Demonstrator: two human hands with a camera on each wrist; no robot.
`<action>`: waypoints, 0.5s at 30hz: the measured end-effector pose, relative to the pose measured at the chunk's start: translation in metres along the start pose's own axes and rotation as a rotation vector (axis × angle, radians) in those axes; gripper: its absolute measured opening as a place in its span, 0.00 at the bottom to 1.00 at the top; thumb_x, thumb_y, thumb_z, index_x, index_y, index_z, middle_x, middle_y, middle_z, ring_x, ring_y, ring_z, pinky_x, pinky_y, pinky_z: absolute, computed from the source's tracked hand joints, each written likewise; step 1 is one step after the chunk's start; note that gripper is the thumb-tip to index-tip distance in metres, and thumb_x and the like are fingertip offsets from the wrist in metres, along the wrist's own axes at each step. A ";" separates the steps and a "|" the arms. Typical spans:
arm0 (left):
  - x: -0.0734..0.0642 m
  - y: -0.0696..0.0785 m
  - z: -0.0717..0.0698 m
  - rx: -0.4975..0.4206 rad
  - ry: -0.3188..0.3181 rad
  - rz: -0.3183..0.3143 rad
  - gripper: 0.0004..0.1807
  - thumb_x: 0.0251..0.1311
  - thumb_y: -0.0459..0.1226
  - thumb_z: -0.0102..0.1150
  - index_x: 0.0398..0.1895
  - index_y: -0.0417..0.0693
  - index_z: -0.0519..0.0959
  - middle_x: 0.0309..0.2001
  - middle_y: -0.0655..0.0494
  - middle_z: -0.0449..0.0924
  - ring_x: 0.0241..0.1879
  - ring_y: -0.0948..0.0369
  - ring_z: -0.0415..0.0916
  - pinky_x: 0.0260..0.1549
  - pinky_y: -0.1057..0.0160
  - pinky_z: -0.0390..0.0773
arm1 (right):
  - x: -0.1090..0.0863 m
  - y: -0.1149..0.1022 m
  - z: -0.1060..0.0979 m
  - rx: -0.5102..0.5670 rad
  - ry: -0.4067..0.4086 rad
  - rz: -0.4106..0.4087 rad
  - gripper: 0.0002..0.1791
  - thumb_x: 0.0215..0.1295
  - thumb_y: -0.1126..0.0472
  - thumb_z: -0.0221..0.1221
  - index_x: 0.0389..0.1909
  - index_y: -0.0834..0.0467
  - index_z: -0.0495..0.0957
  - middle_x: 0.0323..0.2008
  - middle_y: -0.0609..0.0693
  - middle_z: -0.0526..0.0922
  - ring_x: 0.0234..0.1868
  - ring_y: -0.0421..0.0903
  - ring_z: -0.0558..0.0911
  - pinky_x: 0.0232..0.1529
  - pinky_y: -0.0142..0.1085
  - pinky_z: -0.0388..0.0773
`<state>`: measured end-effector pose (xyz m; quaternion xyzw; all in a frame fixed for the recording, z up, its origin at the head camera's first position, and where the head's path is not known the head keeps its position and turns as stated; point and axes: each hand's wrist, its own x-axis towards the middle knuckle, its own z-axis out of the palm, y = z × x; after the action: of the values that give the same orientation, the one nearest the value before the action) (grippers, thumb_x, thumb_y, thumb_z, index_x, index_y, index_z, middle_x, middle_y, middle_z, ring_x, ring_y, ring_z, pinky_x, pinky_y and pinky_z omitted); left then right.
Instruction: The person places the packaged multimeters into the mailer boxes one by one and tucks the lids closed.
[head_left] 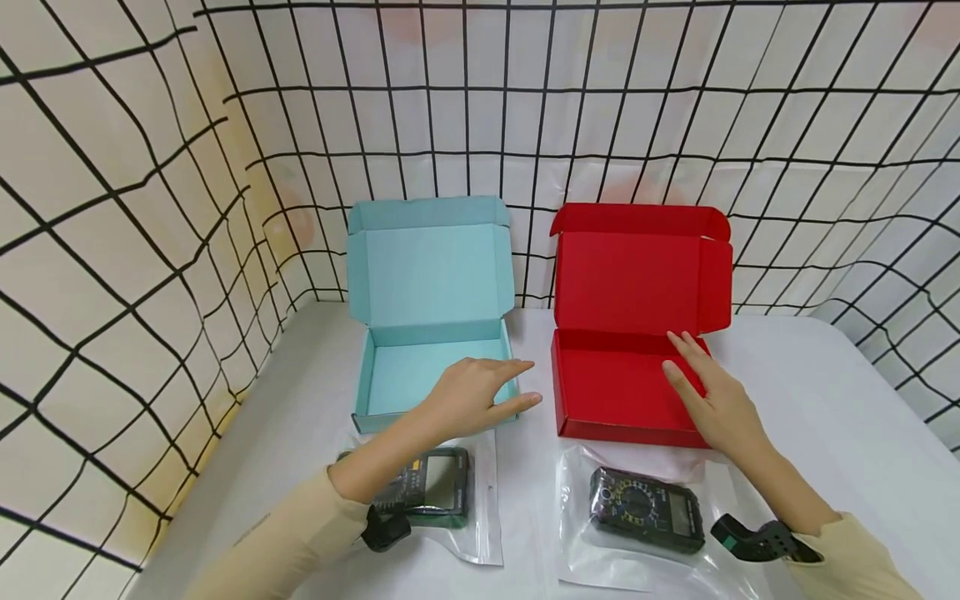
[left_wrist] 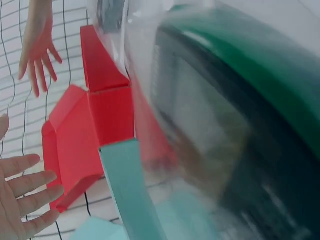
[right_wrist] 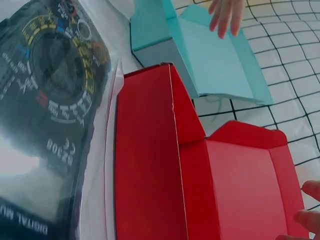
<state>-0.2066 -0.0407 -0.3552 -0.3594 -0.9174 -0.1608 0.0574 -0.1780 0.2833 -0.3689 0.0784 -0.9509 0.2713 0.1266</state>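
Observation:
My left hand [head_left: 472, 392] hovers over the front right part of the light blue box [head_left: 431, 275], fingers extended and nothing in them. My right hand [head_left: 716, 400] hangs above the right side of the red box [head_left: 630, 279], its fingers spread and holding nothing. Both boxes stand with their lids raised. A multimeter with a green edge [head_left: 447, 483] lies in a clear bag before the blue box, partly hidden by my left forearm. Before the red box a black digital multimeter [head_left: 647, 508] lies in another clear bag [head_left: 600, 571].
Black wire grid panels [head_left: 465, 92] rise behind the boxes and along both sides. The white table [head_left: 300, 400] carries everything. A dark strapped device sits on each wrist, close above the bags.

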 end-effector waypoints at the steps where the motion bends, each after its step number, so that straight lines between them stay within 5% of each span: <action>1: 0.002 0.002 0.001 0.003 0.000 0.012 0.30 0.61 0.59 0.41 0.62 0.56 0.68 0.55 0.60 0.75 0.47 0.62 0.77 0.46 0.61 0.76 | -0.001 0.002 -0.001 0.004 0.002 0.001 0.32 0.67 0.47 0.45 0.70 0.50 0.50 0.69 0.60 0.53 0.64 0.66 0.58 0.46 0.68 0.63; 15: 0.018 0.029 0.008 -0.038 -0.078 0.112 0.30 0.61 0.59 0.42 0.62 0.54 0.67 0.56 0.61 0.74 0.52 0.64 0.74 0.49 0.65 0.74 | -0.005 0.025 -0.009 0.001 0.031 0.040 0.31 0.68 0.49 0.44 0.70 0.52 0.50 0.68 0.64 0.51 0.65 0.67 0.55 0.46 0.70 0.60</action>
<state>-0.2001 -0.0067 -0.3509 -0.4173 -0.8942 -0.1604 0.0235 -0.1770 0.3096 -0.3752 0.0553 -0.9500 0.2754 0.1360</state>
